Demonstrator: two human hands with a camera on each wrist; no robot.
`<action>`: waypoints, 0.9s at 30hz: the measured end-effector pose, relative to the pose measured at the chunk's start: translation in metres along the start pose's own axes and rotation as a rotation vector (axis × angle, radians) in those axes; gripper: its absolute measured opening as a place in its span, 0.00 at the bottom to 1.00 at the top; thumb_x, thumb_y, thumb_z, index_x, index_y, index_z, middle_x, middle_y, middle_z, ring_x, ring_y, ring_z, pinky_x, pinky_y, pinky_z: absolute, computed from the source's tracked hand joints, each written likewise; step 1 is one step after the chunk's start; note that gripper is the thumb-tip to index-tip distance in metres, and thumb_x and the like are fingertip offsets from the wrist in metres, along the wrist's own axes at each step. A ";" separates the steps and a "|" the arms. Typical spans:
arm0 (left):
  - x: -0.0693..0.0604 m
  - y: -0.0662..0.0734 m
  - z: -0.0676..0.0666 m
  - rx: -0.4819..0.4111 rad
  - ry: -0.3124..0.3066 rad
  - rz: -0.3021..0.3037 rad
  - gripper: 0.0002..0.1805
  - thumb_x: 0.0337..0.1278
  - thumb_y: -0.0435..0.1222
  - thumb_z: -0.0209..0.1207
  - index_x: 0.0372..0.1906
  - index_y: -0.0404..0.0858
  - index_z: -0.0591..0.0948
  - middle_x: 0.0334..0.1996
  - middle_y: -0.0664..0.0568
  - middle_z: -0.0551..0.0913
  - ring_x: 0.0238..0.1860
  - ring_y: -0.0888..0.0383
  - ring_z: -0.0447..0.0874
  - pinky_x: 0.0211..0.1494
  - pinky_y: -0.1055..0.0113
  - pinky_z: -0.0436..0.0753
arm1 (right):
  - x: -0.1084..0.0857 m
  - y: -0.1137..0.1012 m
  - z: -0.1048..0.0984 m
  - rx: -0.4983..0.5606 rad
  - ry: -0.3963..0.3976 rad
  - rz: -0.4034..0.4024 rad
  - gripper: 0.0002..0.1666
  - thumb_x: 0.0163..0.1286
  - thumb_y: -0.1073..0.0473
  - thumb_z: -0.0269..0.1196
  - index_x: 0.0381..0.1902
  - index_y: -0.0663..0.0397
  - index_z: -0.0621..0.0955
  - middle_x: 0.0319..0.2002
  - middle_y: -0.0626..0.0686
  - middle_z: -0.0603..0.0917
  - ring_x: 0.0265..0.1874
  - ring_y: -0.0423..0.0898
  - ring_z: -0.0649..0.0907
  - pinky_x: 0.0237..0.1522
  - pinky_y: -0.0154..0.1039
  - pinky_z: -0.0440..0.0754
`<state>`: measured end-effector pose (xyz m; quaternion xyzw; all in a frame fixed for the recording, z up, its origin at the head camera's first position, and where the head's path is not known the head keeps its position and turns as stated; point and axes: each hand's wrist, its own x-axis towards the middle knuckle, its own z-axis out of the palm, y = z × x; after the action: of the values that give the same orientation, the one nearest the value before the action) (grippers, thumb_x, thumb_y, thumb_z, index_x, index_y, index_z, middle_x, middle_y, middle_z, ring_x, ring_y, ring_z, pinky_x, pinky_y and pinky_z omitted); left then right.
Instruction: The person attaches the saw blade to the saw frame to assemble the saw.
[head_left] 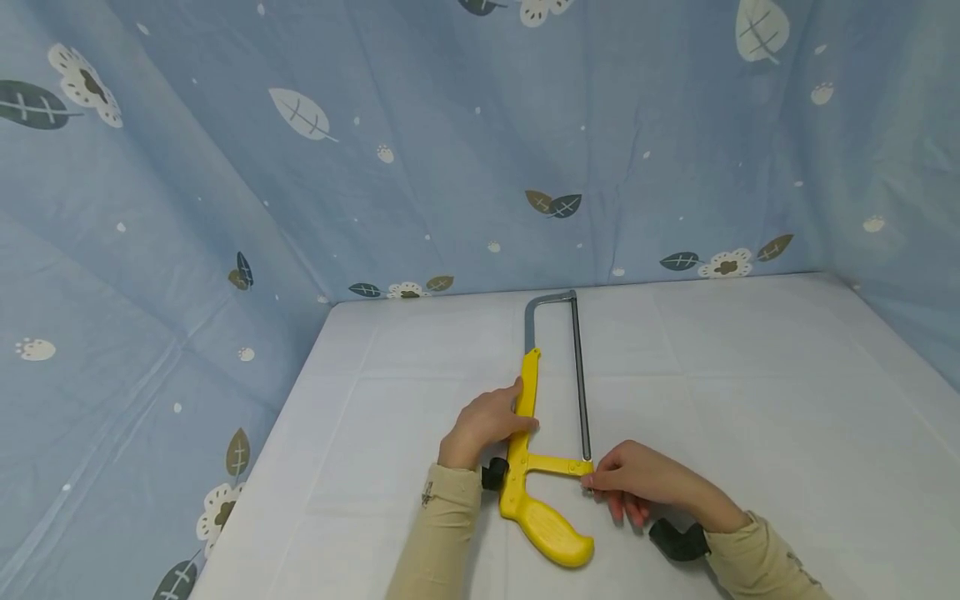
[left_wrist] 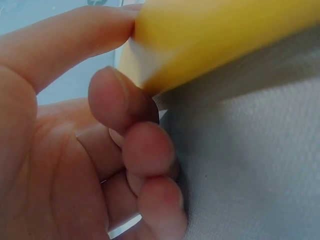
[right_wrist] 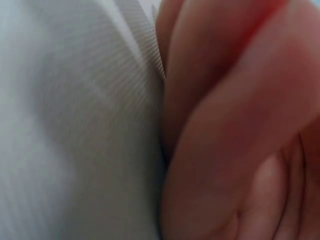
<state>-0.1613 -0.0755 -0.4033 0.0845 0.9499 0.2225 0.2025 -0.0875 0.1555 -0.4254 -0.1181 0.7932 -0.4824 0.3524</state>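
A hacksaw with a yellow handle (head_left: 553,533) and a grey front bow (head_left: 531,321) lies flat on the white tabletop. Its blade (head_left: 581,379) runs along the right side. My left hand (head_left: 483,419) grips the yellow frame bar (head_left: 529,392) between thumb and fingers; the left wrist view shows the yellow bar (left_wrist: 215,40) close up, fingers curled at its edge. At the blade's near end, thumb and fingers of my right hand (head_left: 651,478) pinch a small metal nut (head_left: 587,487), partly hidden. Only curled fingers (right_wrist: 215,140) against the cloth show in the right wrist view.
White cloth covers the table (head_left: 750,375). A blue patterned curtain (head_left: 450,150) hangs along the back and sides. Black wrist-camera mounts sit by both wrists, the left one (head_left: 495,473) next to the saw frame, the right one (head_left: 678,540) low over the cloth.
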 end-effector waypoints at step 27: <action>0.002 -0.002 0.002 0.004 0.005 0.009 0.42 0.48 0.52 0.59 0.68 0.47 0.57 0.58 0.51 0.70 0.46 0.57 0.70 0.49 0.59 0.69 | -0.001 0.000 -0.004 0.069 -0.089 -0.045 0.20 0.63 0.46 0.55 0.30 0.58 0.82 0.18 0.55 0.81 0.07 0.40 0.74 0.10 0.28 0.67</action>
<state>-0.1622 -0.0761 -0.4060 0.0887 0.9504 0.2218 0.1991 -0.0901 0.1587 -0.4236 -0.1451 0.7569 -0.5113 0.3803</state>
